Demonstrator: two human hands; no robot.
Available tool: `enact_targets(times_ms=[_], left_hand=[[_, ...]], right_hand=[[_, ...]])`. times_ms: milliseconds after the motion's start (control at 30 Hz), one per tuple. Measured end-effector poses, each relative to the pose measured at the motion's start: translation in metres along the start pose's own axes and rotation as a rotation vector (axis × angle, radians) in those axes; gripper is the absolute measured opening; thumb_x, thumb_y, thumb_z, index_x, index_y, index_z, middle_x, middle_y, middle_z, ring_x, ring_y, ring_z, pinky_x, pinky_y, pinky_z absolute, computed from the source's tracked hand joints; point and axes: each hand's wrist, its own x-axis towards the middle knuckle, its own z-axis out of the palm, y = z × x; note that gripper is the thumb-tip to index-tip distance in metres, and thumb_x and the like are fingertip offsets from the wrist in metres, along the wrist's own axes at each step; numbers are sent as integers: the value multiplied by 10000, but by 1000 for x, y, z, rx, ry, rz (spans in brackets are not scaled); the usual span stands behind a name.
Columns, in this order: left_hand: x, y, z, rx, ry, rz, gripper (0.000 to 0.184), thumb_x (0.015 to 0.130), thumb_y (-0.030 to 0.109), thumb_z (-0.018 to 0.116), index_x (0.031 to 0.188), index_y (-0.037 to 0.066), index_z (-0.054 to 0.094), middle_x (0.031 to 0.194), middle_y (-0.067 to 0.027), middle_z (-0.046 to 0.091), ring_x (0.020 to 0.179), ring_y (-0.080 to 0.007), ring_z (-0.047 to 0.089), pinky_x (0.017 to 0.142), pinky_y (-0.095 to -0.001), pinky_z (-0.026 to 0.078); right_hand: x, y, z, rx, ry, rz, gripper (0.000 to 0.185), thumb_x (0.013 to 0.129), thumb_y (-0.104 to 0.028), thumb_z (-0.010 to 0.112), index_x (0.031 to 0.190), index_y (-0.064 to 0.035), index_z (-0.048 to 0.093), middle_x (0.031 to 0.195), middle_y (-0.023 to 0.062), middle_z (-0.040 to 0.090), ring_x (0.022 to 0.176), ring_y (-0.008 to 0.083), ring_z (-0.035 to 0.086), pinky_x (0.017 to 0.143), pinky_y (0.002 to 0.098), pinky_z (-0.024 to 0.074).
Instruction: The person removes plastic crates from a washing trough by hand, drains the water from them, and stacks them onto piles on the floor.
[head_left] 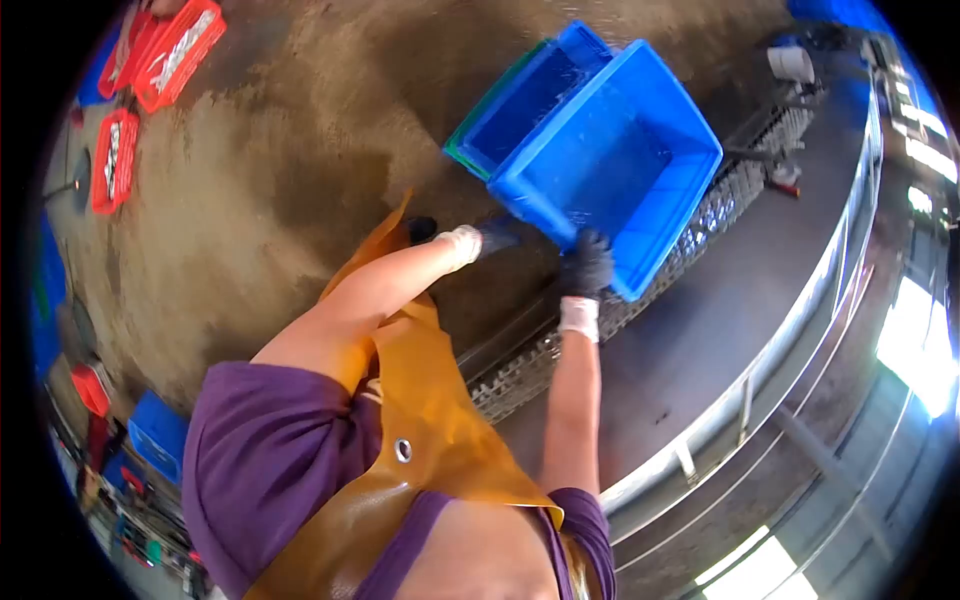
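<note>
A deep blue plastic bin [620,150] is tilted in front of me, its hollow inside facing up and towards me, with wet-looking walls. My right hand [587,265], in a dark glove with a white cuff, is closed on the bin's near rim. My left hand [495,237], gloved the same way, is by the bin's lower left corner; its fingers are dark and blurred, and whether they touch the bin is unclear. Behind the tilted bin stands another blue bin [520,105], with a green bin [480,125] edge showing beside it.
A long metal trough [720,320] with a toothed strip [740,195] along its side runs past on the right. Red crates [180,55] with pale contents stand on the wet floor [250,180] at upper left. A white bucket [792,64] is at upper right.
</note>
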Motion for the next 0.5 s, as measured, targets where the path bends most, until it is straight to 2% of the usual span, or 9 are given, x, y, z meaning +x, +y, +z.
enact_targets(times_ms=[67,133,167,233,267,367,400,467,500], left_hand=[[-3,-16,-22,-12,-1,-172,395,915,290,445,1237,66,490,1271,-125,500,1192,-239,439,1026,-356,301],[-10,25,-63,-146,-24,-698,466,875,332,518,1251,59,479,1227,-123,532,1092,-257,511,897,-383,402],[-9,2,-52,-168,-16,-717,466,875,332,518,1251,59,479,1227,-123,532,1092,-257,511,897,-383,402],[8,-78,-27,-630,348,-812,486,878,455,474,1225,116,495,1184,-94,536,1010,-234,527,839,-395,440],[15,-102,-21,-858,531,-844,503,879,517,452,1212,144,504,1163,-79,538,970,-223,535,810,-402,459],[50,-70,-34,-1330,754,-914,527,892,569,357,1224,182,489,1209,-68,527,1052,-224,515,902,-429,418],[58,-78,-32,-1343,755,-924,527,892,569,357,1224,182,489,1209,-68,527,1052,-224,515,902,-429,418],[72,-97,-27,-1636,733,-516,677,778,716,415,1151,162,529,1171,-91,533,1012,-284,507,820,-433,429],[75,-103,-25,-1642,736,-522,677,778,716,415,1151,162,529,1171,-91,533,1012,-284,507,820,-433,429]], right_hand=[[0,-20,14,5,-30,-1,237,686,-180,621,900,-125,534,925,130,579,830,358,575,678,459,483],[3,-21,26,93,-65,-44,247,672,-179,648,879,-123,524,913,116,562,845,365,557,712,457,467],[6,-19,33,86,-88,-63,247,672,-179,648,879,-123,524,913,116,562,845,365,557,712,457,467],[20,-21,41,131,61,-162,327,652,-211,687,920,-138,514,911,111,553,845,351,552,693,465,474],[28,-24,33,120,57,-159,335,622,-198,704,890,-136,514,884,106,547,838,342,545,687,456,468],[46,-21,30,138,58,-169,336,608,-203,708,872,-130,513,878,104,548,852,336,542,697,455,463],[47,-20,33,125,75,-183,332,610,-202,706,865,-125,509,872,103,548,852,336,539,702,453,462],[49,-19,36,137,69,-223,327,614,-200,702,865,-121,508,872,107,547,845,340,539,693,456,462],[47,-19,35,159,76,-252,322,618,-198,698,864,-118,506,873,111,546,838,345,538,684,459,462]])
